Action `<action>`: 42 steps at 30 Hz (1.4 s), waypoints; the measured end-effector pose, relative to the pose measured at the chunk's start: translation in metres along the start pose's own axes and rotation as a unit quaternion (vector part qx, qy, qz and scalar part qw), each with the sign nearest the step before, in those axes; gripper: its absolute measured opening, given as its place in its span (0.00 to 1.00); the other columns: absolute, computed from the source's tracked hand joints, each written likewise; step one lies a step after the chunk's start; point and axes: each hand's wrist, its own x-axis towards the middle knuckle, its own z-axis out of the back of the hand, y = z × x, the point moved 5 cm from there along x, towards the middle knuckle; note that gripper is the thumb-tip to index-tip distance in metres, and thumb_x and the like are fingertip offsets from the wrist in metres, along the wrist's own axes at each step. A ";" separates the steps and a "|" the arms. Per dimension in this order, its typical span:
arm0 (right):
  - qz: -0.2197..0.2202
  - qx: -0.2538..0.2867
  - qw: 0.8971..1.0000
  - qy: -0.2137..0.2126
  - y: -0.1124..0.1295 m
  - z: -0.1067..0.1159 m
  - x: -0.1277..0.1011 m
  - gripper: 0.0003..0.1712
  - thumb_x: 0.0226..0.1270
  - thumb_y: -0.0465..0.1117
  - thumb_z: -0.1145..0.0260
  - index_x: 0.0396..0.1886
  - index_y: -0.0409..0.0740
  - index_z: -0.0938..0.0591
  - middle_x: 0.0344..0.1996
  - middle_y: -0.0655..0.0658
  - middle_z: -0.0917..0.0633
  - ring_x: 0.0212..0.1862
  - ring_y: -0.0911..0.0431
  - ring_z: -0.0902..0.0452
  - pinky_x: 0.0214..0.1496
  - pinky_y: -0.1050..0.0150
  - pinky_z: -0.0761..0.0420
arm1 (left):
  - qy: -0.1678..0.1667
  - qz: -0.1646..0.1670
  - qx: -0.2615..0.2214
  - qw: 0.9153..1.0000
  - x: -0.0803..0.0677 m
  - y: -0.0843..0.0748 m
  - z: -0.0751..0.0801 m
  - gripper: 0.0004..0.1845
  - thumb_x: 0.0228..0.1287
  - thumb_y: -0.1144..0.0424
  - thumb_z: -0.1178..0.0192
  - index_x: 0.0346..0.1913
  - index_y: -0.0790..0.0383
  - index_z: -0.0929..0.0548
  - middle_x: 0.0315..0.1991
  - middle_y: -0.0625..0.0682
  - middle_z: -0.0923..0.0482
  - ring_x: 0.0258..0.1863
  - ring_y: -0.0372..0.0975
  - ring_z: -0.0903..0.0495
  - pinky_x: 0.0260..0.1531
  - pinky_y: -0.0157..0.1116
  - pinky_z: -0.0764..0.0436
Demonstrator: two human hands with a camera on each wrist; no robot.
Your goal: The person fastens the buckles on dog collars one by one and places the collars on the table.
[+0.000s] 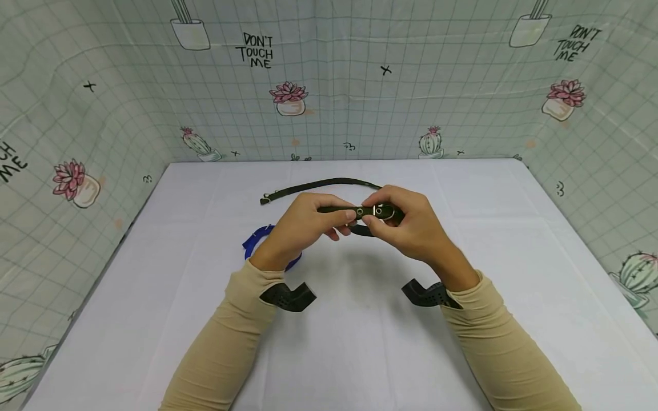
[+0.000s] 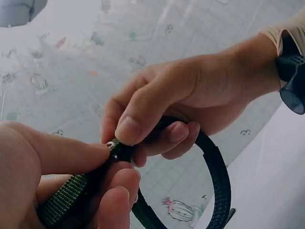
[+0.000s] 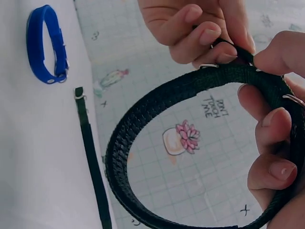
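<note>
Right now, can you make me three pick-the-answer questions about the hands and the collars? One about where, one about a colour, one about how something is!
1. Where is the blue collar?
A. On the table by the left hand
B. On the wall
C. In the right hand

2. What colour is the collar in both hands?
A. Red
B. Dark green
C. Yellow

3. How is the long strap?
A. Held up
B. Lying flat on the table
C. Tied in a knot

Answers: 1 A, it lies on the white top beside that hand. 2 B, its weave looks dark green. 3 B, nobody touches it.
</note>
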 end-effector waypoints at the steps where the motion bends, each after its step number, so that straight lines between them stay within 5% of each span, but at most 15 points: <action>1: 0.005 -0.004 1.000 -0.002 0.000 0.000 0.000 0.14 0.59 0.27 0.29 0.42 0.46 0.14 0.34 0.54 0.16 0.24 0.57 0.29 0.24 0.68 0.27 | -0.004 0.007 0.001 1.000 0.000 0.000 0.000 0.12 0.69 0.58 0.35 0.47 0.61 0.12 0.41 0.54 0.14 0.38 0.48 0.15 0.41 0.44 0.15; 14: 0.009 0.030 0.999 -0.003 0.002 0.001 -0.001 0.15 0.59 0.26 0.28 0.44 0.43 0.13 0.35 0.50 0.15 0.27 0.56 0.26 0.28 0.69 0.23 | -0.004 -0.023 -0.068 0.997 0.000 0.003 0.000 0.10 0.68 0.62 0.36 0.44 0.66 0.13 0.35 0.57 0.19 0.30 0.44 0.24 0.33 0.36 0.22; 23: 0.052 0.021 0.998 -0.004 0.011 0.004 0.003 0.14 0.59 0.26 0.28 0.44 0.42 0.12 0.34 0.51 0.15 0.28 0.57 0.28 0.26 0.68 0.27 | 0.016 -0.002 -0.176 0.984 -0.002 0.003 -0.002 0.07 0.71 0.66 0.40 0.42 0.69 0.16 0.29 0.53 0.23 0.21 0.37 0.31 0.25 0.31 0.29; 26: 0.052 0.018 0.998 -0.004 0.013 0.005 0.004 0.14 0.60 0.27 0.29 0.44 0.43 0.12 0.34 0.52 0.15 0.27 0.58 0.29 0.26 0.68 0.28 | 0.020 -0.030 -0.142 0.989 -0.003 0.000 -0.002 0.08 0.72 0.66 0.41 0.45 0.68 0.16 0.29 0.55 0.22 0.21 0.39 0.30 0.25 0.32 0.28; 32: 0.032 0.014 0.999 -0.005 0.013 0.005 0.003 0.14 0.60 0.27 0.29 0.45 0.42 0.13 0.35 0.50 0.15 0.27 0.57 0.28 0.26 0.69 0.26 | 0.013 -0.116 0.000 0.993 -0.003 -0.007 -0.002 0.11 0.74 0.64 0.43 0.51 0.66 0.16 0.30 0.58 0.20 0.25 0.46 0.24 0.28 0.36 0.21; 42: 0.097 -0.040 0.994 -0.007 0.020 0.007 0.003 0.15 0.54 0.27 0.24 0.43 0.40 0.12 0.31 0.50 0.15 0.24 0.60 0.30 0.25 0.72 0.29 | 0.037 -0.076 -0.027 0.996 -0.004 -0.009 0.002 0.12 0.74 0.62 0.44 0.51 0.63 0.14 0.17 0.57 0.31 0.17 0.44 0.32 0.19 0.35 0.29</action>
